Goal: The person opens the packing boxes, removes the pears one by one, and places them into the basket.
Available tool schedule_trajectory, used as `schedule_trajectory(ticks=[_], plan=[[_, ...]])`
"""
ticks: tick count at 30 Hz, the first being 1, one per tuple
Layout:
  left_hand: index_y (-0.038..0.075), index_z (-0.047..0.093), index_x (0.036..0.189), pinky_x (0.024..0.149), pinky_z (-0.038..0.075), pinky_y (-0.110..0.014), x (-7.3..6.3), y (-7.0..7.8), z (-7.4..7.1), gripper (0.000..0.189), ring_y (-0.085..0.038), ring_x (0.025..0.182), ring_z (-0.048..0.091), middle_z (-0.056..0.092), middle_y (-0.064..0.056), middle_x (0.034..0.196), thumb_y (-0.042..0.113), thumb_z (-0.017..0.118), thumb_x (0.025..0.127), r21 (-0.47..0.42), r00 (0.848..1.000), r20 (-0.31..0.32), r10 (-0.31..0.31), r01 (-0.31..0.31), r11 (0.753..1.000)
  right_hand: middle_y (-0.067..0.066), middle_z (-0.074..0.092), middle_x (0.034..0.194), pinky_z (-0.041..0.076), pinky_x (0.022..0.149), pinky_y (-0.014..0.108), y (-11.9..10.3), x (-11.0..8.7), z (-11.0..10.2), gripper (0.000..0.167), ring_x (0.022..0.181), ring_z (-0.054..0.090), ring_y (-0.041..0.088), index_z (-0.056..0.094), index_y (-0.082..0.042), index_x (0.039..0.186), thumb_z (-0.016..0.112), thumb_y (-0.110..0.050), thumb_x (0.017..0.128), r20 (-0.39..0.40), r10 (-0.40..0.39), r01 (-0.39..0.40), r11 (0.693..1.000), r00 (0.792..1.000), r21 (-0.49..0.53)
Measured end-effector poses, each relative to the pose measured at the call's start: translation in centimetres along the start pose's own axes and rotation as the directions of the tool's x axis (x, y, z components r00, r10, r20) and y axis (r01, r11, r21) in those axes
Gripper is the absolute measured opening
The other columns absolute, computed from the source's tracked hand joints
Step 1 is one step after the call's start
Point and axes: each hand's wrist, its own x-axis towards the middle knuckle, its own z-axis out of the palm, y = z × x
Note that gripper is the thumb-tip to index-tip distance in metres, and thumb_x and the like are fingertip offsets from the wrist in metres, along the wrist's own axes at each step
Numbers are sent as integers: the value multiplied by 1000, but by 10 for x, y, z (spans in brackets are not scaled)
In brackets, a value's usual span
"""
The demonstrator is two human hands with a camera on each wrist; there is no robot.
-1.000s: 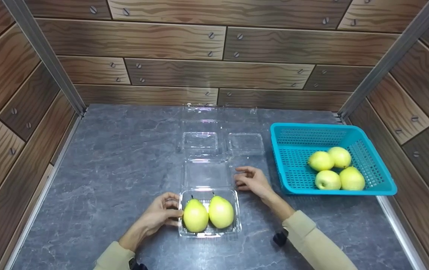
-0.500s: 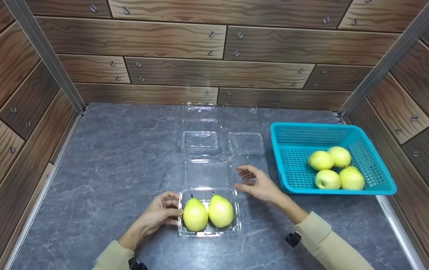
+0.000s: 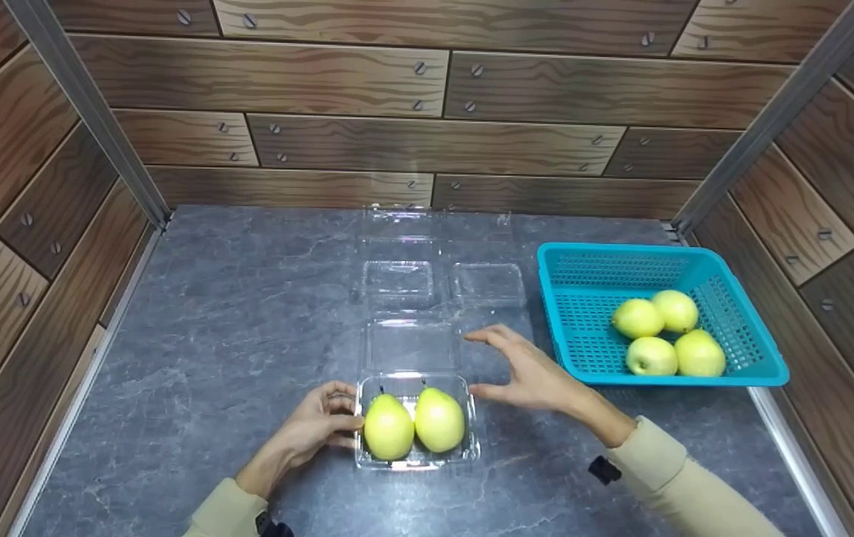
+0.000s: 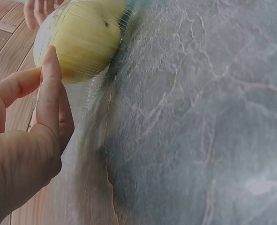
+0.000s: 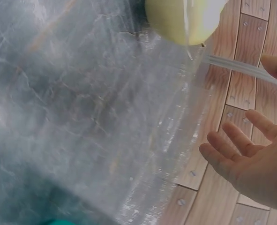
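Observation:
Two yellow-green pears, a left one [image 3: 388, 429] and a right one [image 3: 439, 421], lie side by side in the base of a clear plastic clamshell container [image 3: 419, 467]. Its lid [image 3: 412, 347] is folded back flat on the far side. At the left rim, my left hand [image 3: 315, 421] pinches the edge between thumb and fingers; the left wrist view shows this beside a pear [image 4: 82, 42] behind the clear wall. My right hand [image 3: 535, 373] hovers right of the container with fingers spread and holds nothing. Its thumb tip is close to the container's far right corner.
A turquoise basket [image 3: 583, 313] with several pears [image 3: 650, 356] stands on the right. Behind the lid, more clear containers [image 3: 488, 283] lie open on the grey marbled table [image 3: 247, 298]. Wood-patterned walls [image 3: 367, 142] enclose the back and sides.
My right hand has moved slightly to the right and nearer, its thumb and fingers spreading apart. The left hand, container and pears have stayed in place.

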Motion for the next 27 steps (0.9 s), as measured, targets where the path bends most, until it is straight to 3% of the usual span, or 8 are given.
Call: schedule_trajectory(ticks=[6, 13, 17, 27], plan=[[-4, 48, 126, 68, 69, -33, 0, -1, -1, 46, -17, 84, 69, 63, -4, 98, -10, 72, 88, -3, 1000, -1, 3, -3, 1000, 8, 54, 150, 57, 104, 65, -11, -4, -6, 80, 137, 56, 35, 53, -22, 151, 88, -40, 82, 15, -66, 68, 986, 998, -152], [-4, 48, 125, 68, 69, -33, 0, 0, 0, 45, -17, 84, 68, 63, -4, 98, -10, 72, 88, -6, 1000, 2, 4, -4, 1000, 11, 52, 155, 59, 102, 64, -18, -5, -2, 85, 139, 54, 37, 54, -23, 151, 91, -44, 78, 59, -152, 163, 939, 987, -304], [-4, 49, 125, 69, 69, -33, 0, -1, -1, 45, -17, 84, 68, 64, -4, 98, -10, 72, 87, -6, 1000, 4, 4, -4, 1000, 13, 51, 156, 57, 105, 66, -20, -5, 6, 87, 140, 54, 38, 55, -21, 150, 92, -45, 75, 93, -173, 194, 922, 981, -336], [-5, 49, 125, 69, 69, -34, 0, -1, -1, 47, -17, 83, 69, 64, -4, 98, -9, 74, 86, -2, 1000, 9, 5, -5, 1000, 10, 53, 153, 65, 95, 51, -25, 0, 26, 80, 132, 59, 32, 58, -26, 147, 90, -48, 77, 176, -243, 295, 864, 954, -408]])
